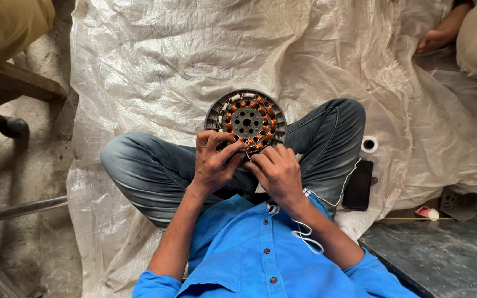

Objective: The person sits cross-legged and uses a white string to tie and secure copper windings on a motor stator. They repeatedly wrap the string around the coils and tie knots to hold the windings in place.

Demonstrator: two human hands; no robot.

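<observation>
I sit cross-legged on a white plastic sheet [155, 60] spread over the floor, with a round motor stator [245, 120] propped against my legs, its face turned up toward me. The stator is a ring of grey metal plates with copper windings [266, 118] set around a perforated centre hub.

Step in hand, as I judge it: working on the windings at the near edge of the ring.

- My left hand [212, 164] holds the near-left rim. Its fingers [210, 140] are curled over the edge and clenched on the stator.
- My right hand [277, 171] rests against the near-right rim. Its fingers [258, 160] are pinched together at the winding slots; whether they grip a strand of wire or only press on the coil I cannot tell.

The next move, in my judgement, calls for a steady left hand, so that the ring does not rotate, and a fine pinch from the right hand to seat or draw wire without scraping its coating on the slot edges.

Nearby items: a roll of white tape [369, 144] and a black phone [358, 185] lie on the sheet by my right knee. A white cord [305, 232] hangs across my blue shirt [249, 259]. Another person's bare foot [434, 38] rests at the far right corner of the sheet.
</observation>
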